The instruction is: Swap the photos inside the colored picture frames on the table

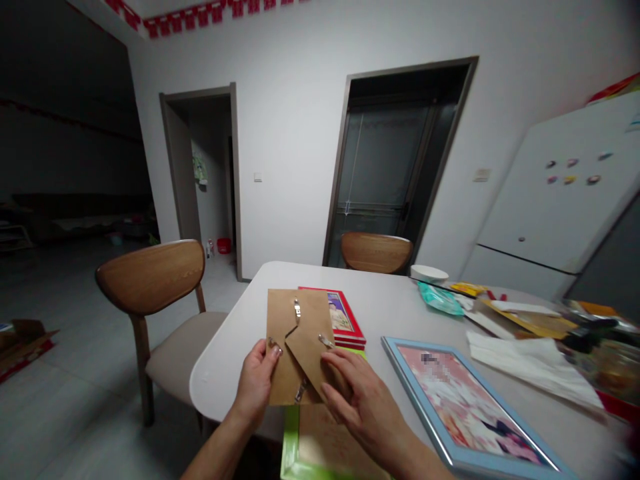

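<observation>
I hold up a brown cardboard frame backing (295, 340) with metal clips and a fold-out stand, above the table's near edge. My left hand (257, 383) grips its left edge, thumb on the front. My right hand (355, 393) presses fingers against the stand flap at the lower right. Under my hands lies a green photo frame (290, 447). Behind the backing sits a stack of red photo frames (345, 320). To the right lies a blue photo frame (450, 400) with a picture in it.
The white table (220, 360) carries a white paper sheet (530, 363), a teal packet (440, 299), a white bowl (429, 273) and clutter at the right. Wooden chairs stand at left (150, 277) and far side (376, 252). A white fridge (560, 200) is right.
</observation>
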A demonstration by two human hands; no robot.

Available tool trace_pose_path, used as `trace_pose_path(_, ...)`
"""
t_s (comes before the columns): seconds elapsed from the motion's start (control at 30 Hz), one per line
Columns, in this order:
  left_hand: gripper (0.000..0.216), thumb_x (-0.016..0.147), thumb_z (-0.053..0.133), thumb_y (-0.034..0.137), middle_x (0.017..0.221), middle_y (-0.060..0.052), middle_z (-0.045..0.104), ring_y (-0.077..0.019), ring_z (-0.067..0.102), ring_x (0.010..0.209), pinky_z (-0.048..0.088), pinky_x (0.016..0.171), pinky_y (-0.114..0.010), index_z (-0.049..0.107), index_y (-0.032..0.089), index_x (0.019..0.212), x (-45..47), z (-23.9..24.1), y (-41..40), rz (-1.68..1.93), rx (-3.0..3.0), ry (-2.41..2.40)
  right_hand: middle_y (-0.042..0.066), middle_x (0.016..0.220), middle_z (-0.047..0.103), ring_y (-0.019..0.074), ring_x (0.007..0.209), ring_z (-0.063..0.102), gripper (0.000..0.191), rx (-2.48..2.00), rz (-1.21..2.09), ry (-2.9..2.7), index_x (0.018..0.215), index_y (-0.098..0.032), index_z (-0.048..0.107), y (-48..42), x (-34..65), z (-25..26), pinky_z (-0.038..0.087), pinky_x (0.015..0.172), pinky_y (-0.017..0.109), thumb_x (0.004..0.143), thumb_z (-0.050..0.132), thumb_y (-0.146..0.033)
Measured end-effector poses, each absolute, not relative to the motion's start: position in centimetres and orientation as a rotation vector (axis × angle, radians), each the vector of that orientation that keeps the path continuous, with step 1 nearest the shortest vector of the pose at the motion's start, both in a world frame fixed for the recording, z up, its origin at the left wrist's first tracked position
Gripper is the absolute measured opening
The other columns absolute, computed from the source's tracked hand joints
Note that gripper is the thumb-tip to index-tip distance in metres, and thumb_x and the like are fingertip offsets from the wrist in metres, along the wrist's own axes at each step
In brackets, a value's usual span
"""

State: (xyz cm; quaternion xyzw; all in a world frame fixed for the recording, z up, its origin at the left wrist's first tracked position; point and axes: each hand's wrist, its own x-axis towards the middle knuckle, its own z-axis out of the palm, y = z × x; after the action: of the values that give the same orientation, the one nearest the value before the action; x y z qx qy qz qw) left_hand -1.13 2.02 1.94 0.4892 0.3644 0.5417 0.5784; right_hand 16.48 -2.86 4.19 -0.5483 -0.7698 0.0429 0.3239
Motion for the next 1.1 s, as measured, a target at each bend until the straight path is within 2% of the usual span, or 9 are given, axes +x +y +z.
trace_pose_path(0.23,0.031,0.067,0.055,0.044,0.065,0.002,0.063,-0.0166,0.059,0.058,0.044,0.052,-0.024,0.052,0.016,0.08,-5.7,-0.7,2.0,1.173,1.183,1.059,0.013,0.11,0.053,0.0255,0.1,0.046,0.041,-1.848,0.123,-2.031,0.108,-0.015,0.053,-2.7,19.1,1.2,0.036,0.086,0.038,0.071,0.046,-0.032)
trace_pose_path(0.43,0.032,0.066,0.053,0.046,0.062,0.002,0.061,-0.0157,0.056,0.055,0.04,0.049,-0.022,0.055,0.015,0.074,-8.2,-2.2,2.7,1.064,1.324,1.229,0.013,0.108,0.054,0.0258,0.099,0.047,0.039,-1.964,0.126,-2.083,0.105,-0.016,0.055,-3.2,20.0,-0.1,0.038,0.081,0.036,0.069,0.047,-0.029)
trace_pose_path(0.57,0.025,0.067,0.052,0.04,0.056,0.003,0.056,-0.0144,0.053,0.053,0.036,0.047,-0.02,0.053,0.015,0.067,-9.7,-2.6,4.0,1.023,1.475,1.396,0.016,0.111,0.051,0.0273,0.1,0.046,0.043,-2.055,0.049,-2.06,0.109,-0.012,0.052,-3.1,20.2,-0.2,0.037,0.081,0.037,0.069,0.045,-0.027)
trace_pose_path(0.8,0.019,0.075,0.043,0.026,0.049,0.007,0.046,-0.0145,0.051,0.052,0.03,0.047,-0.02,0.05,0.018,0.091,-10.1,-3.1,4.4,0.971,1.73,1.737,0.016,0.114,0.048,0.0261,0.1,0.047,0.042,-2.097,0.021,-2.041,0.111,-0.011,0.05,-2.9,20.9,-1.0,0.036,0.081,0.035,0.074,0.038,-0.027)
trace_pose_path(0.9,0.019,0.075,0.043,0.025,0.058,0.003,0.054,-0.0169,0.054,0.059,0.035,0.053,-0.023,0.051,0.019,0.091,-10.0,-2.4,4.1,0.914,1.831,1.827,0.014,0.105,0.054,0.0236,0.095,0.049,0.04,-2.072,0.071,-2.053,0.11,-0.012,0.05,-2.8,21.4,-1.1,0.035,0.081,0.033,0.075,0.036,-0.026)
trace_pose_path(0.97,0.022,0.073,0.045,0.023,0.076,-0.002,0.06,-0.0194,0.056,0.073,0.039,0.065,-0.028,0.052,0.018,0.094,-9.6,-1.9,3.7,0.898,1.905,1.856,0.012,0.1,0.057,0.0222,0.093,0.05,0.04,-2.062,0.097,-2.051,0.11,-0.013,0.05,-2.7,21.5,-1.2,0.035,0.08,0.031,0.075,0.036,-0.025)
trace_pose_path(1.1,0.033,0.068,0.049,0.018,0.109,-0.008,0.053,-0.0205,0.046,0.104,0.032,0.09,-0.032,0.051,0.015,0.101,-7.4,-1.6,2.3,0.894,2.069,1.79,0.012,0.098,0.058,0.0217,0.092,0.05,0.04,-2.06,0.109,-2.03,0.11,-0.013,0.05,-2.6,21.5,-1.2,0.035,0.079,0.03,0.075,0.037,-0.025)
